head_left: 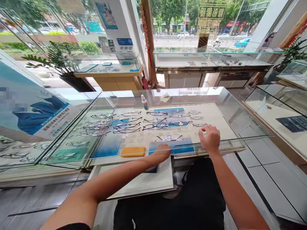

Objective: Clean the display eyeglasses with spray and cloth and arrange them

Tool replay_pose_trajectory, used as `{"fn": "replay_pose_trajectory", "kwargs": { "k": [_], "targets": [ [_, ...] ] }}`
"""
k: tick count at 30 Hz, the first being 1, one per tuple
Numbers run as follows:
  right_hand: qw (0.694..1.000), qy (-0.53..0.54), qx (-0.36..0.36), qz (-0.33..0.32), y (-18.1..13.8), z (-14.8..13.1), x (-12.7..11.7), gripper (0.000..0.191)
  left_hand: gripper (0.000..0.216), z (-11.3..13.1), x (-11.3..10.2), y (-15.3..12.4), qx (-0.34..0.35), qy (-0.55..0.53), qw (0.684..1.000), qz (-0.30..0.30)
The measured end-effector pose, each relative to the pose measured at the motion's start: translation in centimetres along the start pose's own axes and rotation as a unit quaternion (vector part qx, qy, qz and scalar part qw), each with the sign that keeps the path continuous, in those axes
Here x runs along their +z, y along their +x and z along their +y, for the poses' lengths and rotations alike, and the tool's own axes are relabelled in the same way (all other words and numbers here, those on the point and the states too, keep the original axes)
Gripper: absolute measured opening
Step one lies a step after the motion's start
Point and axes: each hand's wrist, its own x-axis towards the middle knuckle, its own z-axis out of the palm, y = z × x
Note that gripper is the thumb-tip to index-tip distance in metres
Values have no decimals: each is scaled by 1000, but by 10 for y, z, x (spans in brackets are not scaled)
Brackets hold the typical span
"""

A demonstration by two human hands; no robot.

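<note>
My left hand (164, 152) is at the near edge of the glass counter, by a blue mat (187, 148). Its fingers bend down out of sight, so a grip cannot be made out. Just beyond it lies a pair of eyeglasses (169, 137) with thin frames. My right hand (210, 137) is to the right, above the near right part of the counter. Its fingers are curled toward the thumb, and anything between them is too small or hidden to name. A yellow-orange case (133, 151) lies left of my left hand.
Rows of eyeglasses (154, 126) are laid out in the glass showcase (225, 115). A small spray bottle (144, 102) and a pale cloth (165, 97) are at its far side. An open drawer (144, 185) juts out below my left forearm. Other showcases stand around.
</note>
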Motion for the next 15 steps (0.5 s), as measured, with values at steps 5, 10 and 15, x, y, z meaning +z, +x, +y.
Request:
{"fn": "replay_pose_trajectory", "kwargs": {
  "k": [5, 10, 15],
  "targets": [
    [1000, 19, 14, -12, 2, 2, 0, 19, 12, 2, 4, -46, -20, 2, 998, -58],
    [999, 38, 15, -11, 2, 2, 1, 19, 33, 22, -60, -105, 109, -89, 985, -98],
    [999, 47, 19, 1, 3, 1, 2, 19, 39, 24, -147, -94, 128, -94, 972, 172]
  ]
}}
